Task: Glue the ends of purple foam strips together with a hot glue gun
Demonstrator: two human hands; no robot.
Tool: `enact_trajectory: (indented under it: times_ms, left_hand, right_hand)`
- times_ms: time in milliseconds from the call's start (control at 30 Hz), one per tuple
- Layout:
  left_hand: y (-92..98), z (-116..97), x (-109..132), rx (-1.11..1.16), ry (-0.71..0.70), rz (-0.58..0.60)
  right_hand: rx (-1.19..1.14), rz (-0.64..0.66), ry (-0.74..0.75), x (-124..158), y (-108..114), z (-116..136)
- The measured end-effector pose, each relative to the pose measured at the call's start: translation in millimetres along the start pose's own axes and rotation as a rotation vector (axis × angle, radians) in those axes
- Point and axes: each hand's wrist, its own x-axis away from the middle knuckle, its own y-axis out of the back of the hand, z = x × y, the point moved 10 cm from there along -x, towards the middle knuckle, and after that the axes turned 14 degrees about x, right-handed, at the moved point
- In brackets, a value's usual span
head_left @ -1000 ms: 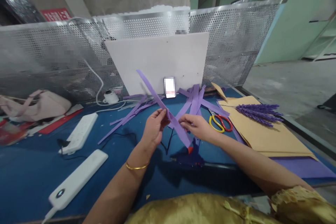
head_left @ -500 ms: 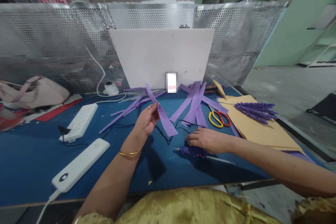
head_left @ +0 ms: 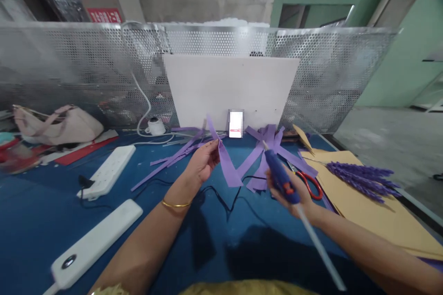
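Between the fingertips of my left hand [head_left: 204, 161] a purple paper strip [head_left: 229, 168] is pinched near its middle. Its wide lower end hangs toward the table and its upper end points up and away. My right hand [head_left: 294, 191] is closed round a blue hot glue gun [head_left: 279, 170], held above the table with its nozzle pointing forward. A long translucent glue stick [head_left: 321, 246] sticks out of the gun's rear. Below and beyond the gun lies a pile of purple strips [head_left: 249, 159]. Red-handled scissors [head_left: 313, 184] lie partly hidden behind my right hand.
On the right, purple lavender stems [head_left: 360, 177] rest on tan paper sheets [head_left: 374, 216]. A lit phone [head_left: 236, 124] leans against a white board [head_left: 231, 85]. Two white power strips [head_left: 112, 170] and a pink handbag [head_left: 65, 124] are at left. A black cord [head_left: 221, 200] crosses the table.
My right hand has picked the glue gun up off the table and raised it, nozzle forward. My left hand still pinches the strip. The camera view has shifted slightly.
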Motion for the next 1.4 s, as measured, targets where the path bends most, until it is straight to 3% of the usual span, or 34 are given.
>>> enact_trajectory:
  times_ms: [133, 267, 400, 467, 733, 933, 1400]
  left_hand:
    - [-18.1, 1, -10, -0.018, -0.02, 0.057]
    - [-26.6, 1, -9, -0.065, -0.006, 0.091]
    - [-28.6, -3, -4, -0.071, -0.003, 0.099]
    - [-27.4, -4, -2, -0.083, -0.011, 0.088]
    - [-30.0, 2, 1, -0.131, 0.0, 0.118]
    - [-32.1, 4, 2, -0.126, 0.002, 0.118]
    - [-33.7, 5, 3, -0.144, -0.007, 0.119]
  right_hand:
    - [-0.116, -0.133, -0.04, -43, 3, 2]
    - [0.022, -0.16, 0.007, -67, 9, 5]
    - [0.302, -0.049, 0.221, -64, -5, 14]
    - [0.366, -0.028, 0.256, -61, -11, 14]
    - [0.311, 0.009, 0.141, -60, -17, 16]
    - [0.332, 0.053, 0.129, -59, -21, 17]
    - [0.389, 0.012, 0.147, -61, -21, 19]
